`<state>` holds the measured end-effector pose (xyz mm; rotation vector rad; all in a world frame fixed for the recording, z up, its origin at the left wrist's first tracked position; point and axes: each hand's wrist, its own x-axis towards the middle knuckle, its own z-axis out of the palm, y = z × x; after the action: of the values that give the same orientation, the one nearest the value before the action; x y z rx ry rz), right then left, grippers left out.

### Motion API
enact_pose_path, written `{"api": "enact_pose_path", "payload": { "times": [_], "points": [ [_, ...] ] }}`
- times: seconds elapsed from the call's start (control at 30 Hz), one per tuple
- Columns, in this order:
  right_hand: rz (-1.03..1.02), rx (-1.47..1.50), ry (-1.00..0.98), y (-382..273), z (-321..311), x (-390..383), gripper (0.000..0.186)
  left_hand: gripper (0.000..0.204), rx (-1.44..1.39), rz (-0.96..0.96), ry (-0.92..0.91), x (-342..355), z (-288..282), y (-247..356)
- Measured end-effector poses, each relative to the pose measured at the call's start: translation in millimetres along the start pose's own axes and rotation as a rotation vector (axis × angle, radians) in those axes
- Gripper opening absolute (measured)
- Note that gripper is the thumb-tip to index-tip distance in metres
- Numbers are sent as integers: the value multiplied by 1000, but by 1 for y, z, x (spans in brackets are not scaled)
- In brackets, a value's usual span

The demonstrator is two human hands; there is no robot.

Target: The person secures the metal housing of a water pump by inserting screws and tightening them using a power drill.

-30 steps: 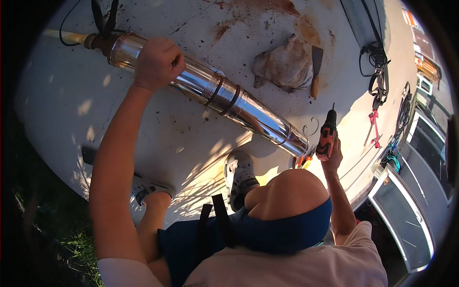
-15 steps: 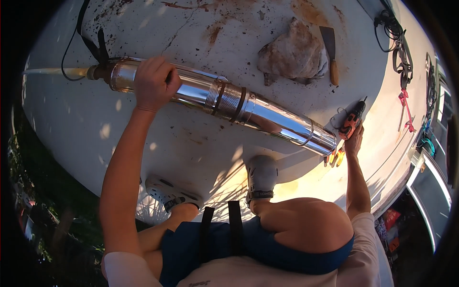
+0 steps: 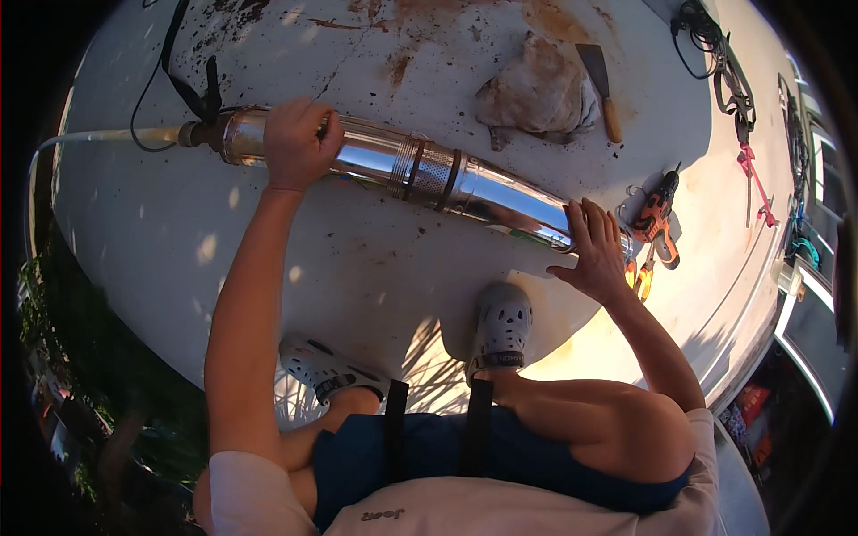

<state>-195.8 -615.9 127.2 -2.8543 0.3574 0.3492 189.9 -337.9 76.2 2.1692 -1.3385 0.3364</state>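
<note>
A long, shiny steel submersible pump (image 3: 508, 202) lies slantwise on the pale concrete, with a perforated band round its middle. My left hand (image 3: 299, 145) is closed on its upper left part, the fingers curled over the far side and partly hidden. Over the pump's right end, my right hand (image 3: 594, 252) is open with its fingers stretched out; whether it touches the metal I cannot tell. Just right of that hand lies an orange and black cordless drill (image 3: 658, 217). Beside the drill's grip are yellow-handled pliers (image 3: 643, 279), partly covered by the hand.
A pale hose (image 3: 112, 136) runs off left from the pump's end, near a black strap-like cable (image 3: 186, 89). Beyond the pump lie a stained, crumpled cloth (image 3: 538, 89) and a wooden-handled scraper (image 3: 605, 98). My clog-clad feet stand on the near side. Dark cable (image 3: 700, 31) lies at far right.
My right hand has let go of the drill, which now lies on the concrete, and has moved left to the pump's right end. My left hand keeps its hold on the pump.
</note>
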Motion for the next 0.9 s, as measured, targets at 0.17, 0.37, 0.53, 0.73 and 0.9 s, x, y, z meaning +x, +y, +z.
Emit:
{"api": "enact_pose_path", "payload": {
  "times": [0.17,0.37,0.53,0.73,0.9],
  "points": [
    [-50,-69,65,18,14,9,116,12,-159,-459,343,-26,4,33],
    [-40,69,-59,32,3,27,110,16,-1260,-1339,589,-77,25,132],
    [-3,130,-154,31,-2,33,111,22,-2022,-1343,359,-113,42,172],
    [-36,90,-58,24,5,21,112,29,-1817,-1408,-41,-124,43,191],
    [-12,70,-52,25,3,20,112,29,-679,-730,-354,-143,37,208]
  ]
}}
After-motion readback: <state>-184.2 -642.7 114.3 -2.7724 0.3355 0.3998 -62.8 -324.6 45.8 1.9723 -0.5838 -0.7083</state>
